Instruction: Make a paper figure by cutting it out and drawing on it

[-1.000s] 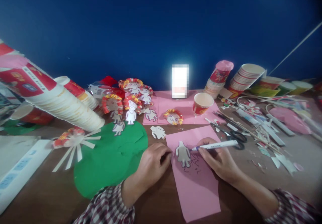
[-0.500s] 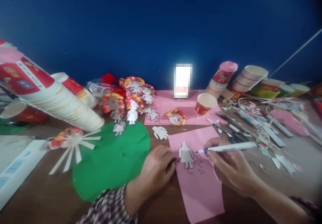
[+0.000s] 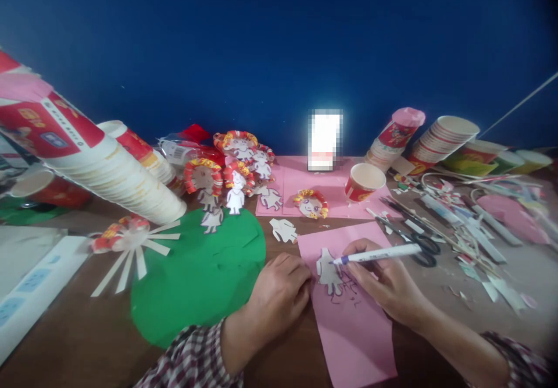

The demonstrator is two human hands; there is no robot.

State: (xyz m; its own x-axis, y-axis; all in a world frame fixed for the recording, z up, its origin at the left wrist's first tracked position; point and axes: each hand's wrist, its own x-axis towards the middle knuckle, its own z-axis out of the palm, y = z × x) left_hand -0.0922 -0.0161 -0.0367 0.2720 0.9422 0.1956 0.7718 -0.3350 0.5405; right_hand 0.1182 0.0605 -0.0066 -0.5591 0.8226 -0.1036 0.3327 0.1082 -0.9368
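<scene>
Marker [image 3: 387, 252] | grasped by right hand [image 3: 387, 283] | long axis crosswise, tip leftward | cutout [image 3: 328, 273] contact unclear

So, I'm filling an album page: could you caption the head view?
Right hand holding a marker at a headless paper cutout on pink paper, left hand at its edge.

A stack of paper cups [image 3: 108, 175] slants at the left, near a green paper disc [image 3: 204, 289] on the worktop [image 3: 100, 341]. At the back, a red-and-white paper cup [image 3: 358, 189] stands on pink card [image 3: 299, 174]. Black-handled scissors [image 3: 433, 244] lie at the right beside paper scraps [image 3: 477, 225] (an untidy scatter); behind rises a blue wall [image 3: 261, 39].
</scene>
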